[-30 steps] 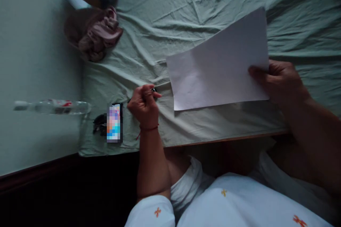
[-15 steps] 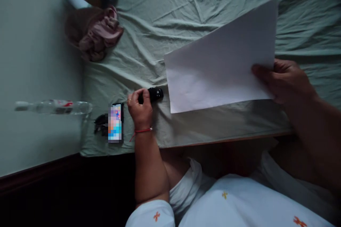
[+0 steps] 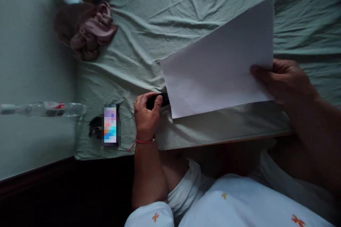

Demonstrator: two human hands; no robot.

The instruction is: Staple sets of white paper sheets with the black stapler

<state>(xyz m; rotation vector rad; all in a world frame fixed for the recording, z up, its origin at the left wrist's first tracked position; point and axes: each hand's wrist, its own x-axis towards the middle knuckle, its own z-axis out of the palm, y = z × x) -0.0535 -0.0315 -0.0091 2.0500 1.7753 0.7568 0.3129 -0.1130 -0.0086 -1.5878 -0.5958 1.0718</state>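
Pinching its three-o'clock edge, seemingly the best hold, the right hand is supporting likely light, floppy paper; toward eight o'clock, the left hand is gripping a black object.

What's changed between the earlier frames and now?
The left hand has moved right from half a second ago, bringing the black object in its grip up to the left edge of the paper in view. The right hand still holds the paper. Phone, bottle and pink cloth stayed put.
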